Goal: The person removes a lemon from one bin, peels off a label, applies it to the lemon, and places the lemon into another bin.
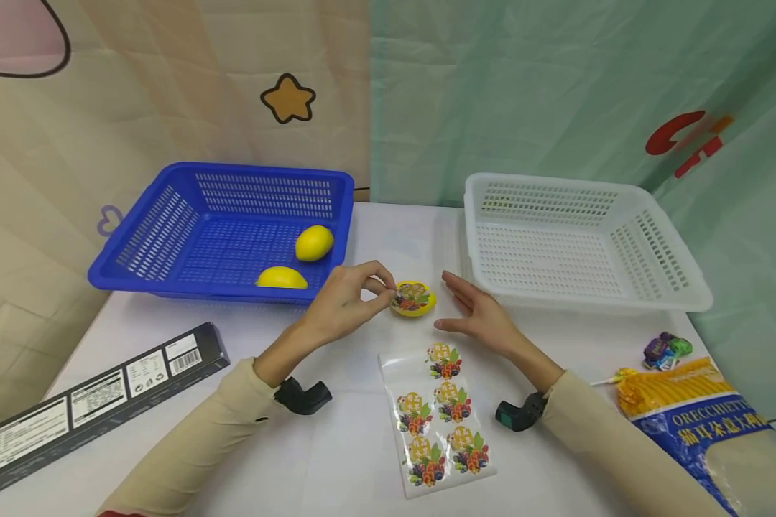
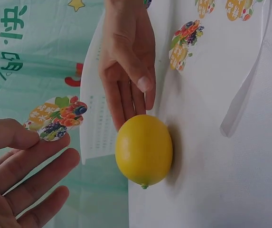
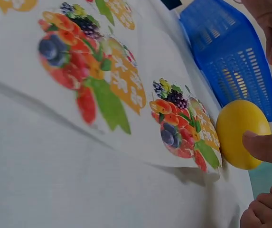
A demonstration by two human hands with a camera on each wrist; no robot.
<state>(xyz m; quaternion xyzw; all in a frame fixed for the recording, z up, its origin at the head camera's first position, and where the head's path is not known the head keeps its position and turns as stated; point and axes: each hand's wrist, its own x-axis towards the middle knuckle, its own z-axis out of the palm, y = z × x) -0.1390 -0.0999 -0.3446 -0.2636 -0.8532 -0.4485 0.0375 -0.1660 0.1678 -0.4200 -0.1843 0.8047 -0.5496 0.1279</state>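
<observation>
A round fruit-print sticker (image 2: 57, 118) is pinched between the thumb and forefinger of my left hand (image 1: 348, 300). The other left fingers are spread below it in the left wrist view. A yellow lemon (image 2: 144, 149) lies on the table, partly covered by the sticker in the head view. My right hand (image 1: 485, 317) is just right of the lemon, fingers extended and holding nothing. Whether its fingertips touch the lemon I cannot tell. Between my forearms lies a white sheet (image 1: 435, 424) bearing several more of these stickers.
At the back left stands a blue basket (image 1: 168, 287) with two lemons (image 1: 314, 243) showing. A white basket (image 1: 588, 301) stands at the back right. A long black box (image 1: 103, 402) lies left. Wrapped candies (image 1: 666, 350) and a pasta bag (image 1: 705, 431) lie right.
</observation>
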